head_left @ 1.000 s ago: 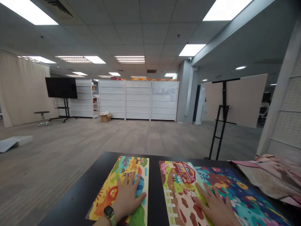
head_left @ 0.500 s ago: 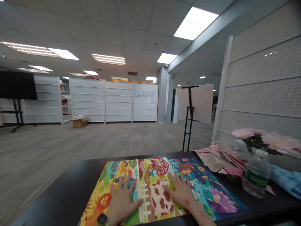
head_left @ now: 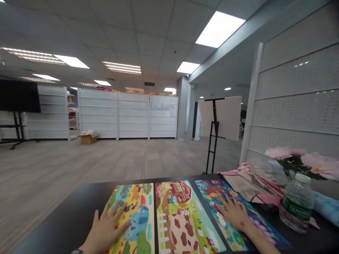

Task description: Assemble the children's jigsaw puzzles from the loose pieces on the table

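Head view: left hand (head_left: 106,225) is lying open, fingers spread wide, holding nothing, on a yellow illustrated card panel (head_left: 140,215); right hand (head_left: 233,213) is spreading equally empty on a teal illustrated card panel (head_left: 212,192), with a cow-spotted illustrated card panel (head_left: 180,218) lying between them on a black table (head_left: 63,215).

**Visible body parts:** the person's left hand (head_left: 107,225) and right hand (head_left: 233,213), both bare, each with five slender, tapered fingers (head_left: 114,209).

**Left wrist:** a dark wristband (head_left: 76,252) is fitted here. Only a narrow sliver shows at the lower frame edge, so its details cannot be determined.

**Right arm:** the right forearm (head_left: 261,240) is slim and uncovered as far as the lower frame edge. A small, darker blotch (head_left: 239,224) is present on the back of the right hand, near the wrist.
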Demonstrator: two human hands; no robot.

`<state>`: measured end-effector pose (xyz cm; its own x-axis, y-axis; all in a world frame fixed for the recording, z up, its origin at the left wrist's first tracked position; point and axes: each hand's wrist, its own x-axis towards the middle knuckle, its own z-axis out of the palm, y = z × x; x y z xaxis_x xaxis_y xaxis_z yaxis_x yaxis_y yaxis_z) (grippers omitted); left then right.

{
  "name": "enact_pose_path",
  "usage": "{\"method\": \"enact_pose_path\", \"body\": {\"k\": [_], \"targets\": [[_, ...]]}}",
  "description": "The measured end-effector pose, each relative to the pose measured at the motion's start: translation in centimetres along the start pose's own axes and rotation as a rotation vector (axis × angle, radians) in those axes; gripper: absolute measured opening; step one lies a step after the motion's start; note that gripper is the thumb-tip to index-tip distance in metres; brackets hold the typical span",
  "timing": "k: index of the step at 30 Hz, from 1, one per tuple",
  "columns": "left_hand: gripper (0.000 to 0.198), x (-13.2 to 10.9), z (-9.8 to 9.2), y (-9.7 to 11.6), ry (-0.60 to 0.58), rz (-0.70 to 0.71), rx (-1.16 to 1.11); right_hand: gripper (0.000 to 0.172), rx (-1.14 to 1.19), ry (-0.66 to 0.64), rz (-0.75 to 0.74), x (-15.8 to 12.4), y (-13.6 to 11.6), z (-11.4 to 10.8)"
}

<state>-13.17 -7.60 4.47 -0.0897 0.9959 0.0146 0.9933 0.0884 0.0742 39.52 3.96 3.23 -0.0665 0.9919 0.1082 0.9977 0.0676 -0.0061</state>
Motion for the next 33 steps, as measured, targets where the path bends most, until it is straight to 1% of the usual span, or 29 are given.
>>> {"method": "enact_pose_path", "body": {"k": [3, 5, 8, 11, 14, 17, 19, 21, 22, 24, 26, 29, 31, 33], "targets": [[0.08, 0.3, 0.8, -0.1, 0.022, 0.014, 0.039, 0.074, 0.014, -0.011, -0.007, 0.5, -3.1, 1.5], [0.078, 0.5, 1.1, -0.2, 0.037, 0.047, 0.038, 0.075, 0.019, -0.022, -0.03, 0.7, -4.2, 2.0], [0.076, 0.1, 1.1, -2.1, 0.05, 0.055, 0.026, 0.068, 0.009, -0.031, -0.05, 0.8, -3.7, 1.8], [0.075, -0.7, 0.9, -4.2, 0.06, -0.005, 0.041, 0.065, -0.008, -0.026, -0.017, 1.1, -3.1, 1.4], [0.079, -1.0, 0.8, -4.2, 0.075, -0.018, 0.035, 0.068, -0.01, -0.017, -0.016, 1.5, -4.6, 1.9], [0.083, -0.9, 0.8, -4.1, 0.069, 0.022, 0.018, 0.067, 0.002, -0.035, -0.087, 1.5, -6.1, 2.2], [0.082, -1.0, 0.6, -4.8, 0.063, 0.019, 0.01, 0.066, 0.009, -0.054, -0.098, 1.3, -6.1, 1.9], [0.08, -1.3, 0.5, -5.5, 0.065, -0.009, 0.007, 0.068, 0.013, -0.058, -0.07, 1.2, -5.8, 1.6], [0.08, -1.3, 0.5, -5.5, 0.068, -0.021, 0.006, 0.07, 0.016, -0.055, -0.056, 1.3, -6.0, 1.6], [0.082, -1.1, 0.7, -4.6, 0.077, -0.017, 0.0, 0.074, 0.026, -0.054, -0.053, 1.4, -7.3, 1.7], [0.087, -0.5, 1.1, -2.6, 0.078, 0.036, -0.017, 0.08, 0.04, -0.065, -0.083, 1.4, -9.4, 2.0], [0.093, 0.3, 1.4, 0.2, 0.08, 0.073, -0.052, 0.087, 0.05, -0.083, -0.103, 1.0, -12.2, 2.0], [0.097, 0.2, 1.2, 0.9, 0.082, 0.077, -0.08, 0.089, 0.05, -0.083, -0.095, 0.5, -13.1, 1.6], [0.099, -0.2, 0.7, 0.5, 0.085, 0.081, -0.107, 0.092, 0.051, -0.078, -0.084, -0.3, -13.7, 1.0]]}}
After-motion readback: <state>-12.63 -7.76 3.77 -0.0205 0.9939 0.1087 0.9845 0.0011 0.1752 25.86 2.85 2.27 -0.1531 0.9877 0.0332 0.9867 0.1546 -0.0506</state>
